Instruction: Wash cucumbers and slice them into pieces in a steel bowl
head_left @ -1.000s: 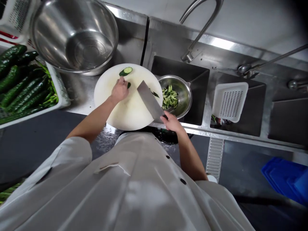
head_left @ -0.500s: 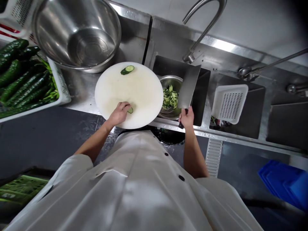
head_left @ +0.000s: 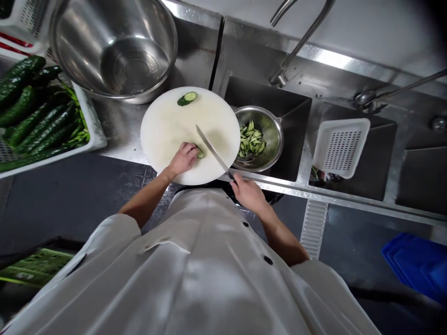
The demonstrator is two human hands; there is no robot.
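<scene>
Steel counter (head_left: 118, 125) framed the sink (head_left: 296, 116), where a bowl (head_left: 274, 144) held cut cucumber (head_left: 252, 139). Our knife (head_left: 213, 150) had just swung back from over that bowl to the board (head_left: 160, 116), bringing its blade near the uncut slice (head_left: 200, 152); we could not tell if it touched the board. Our left hand (head_left: 184, 158) curled its fingers on that slice, just left of the blade. Our right hand (head_left: 248, 191) gripped the handle, nearer us and farther right. Another piece (head_left: 187, 98) lay beyond both hands.

A pale wall (head_left: 377, 37) rises behind steel sinks (head_left: 303, 184); dark grey floor (head_left: 70, 195).
</scene>
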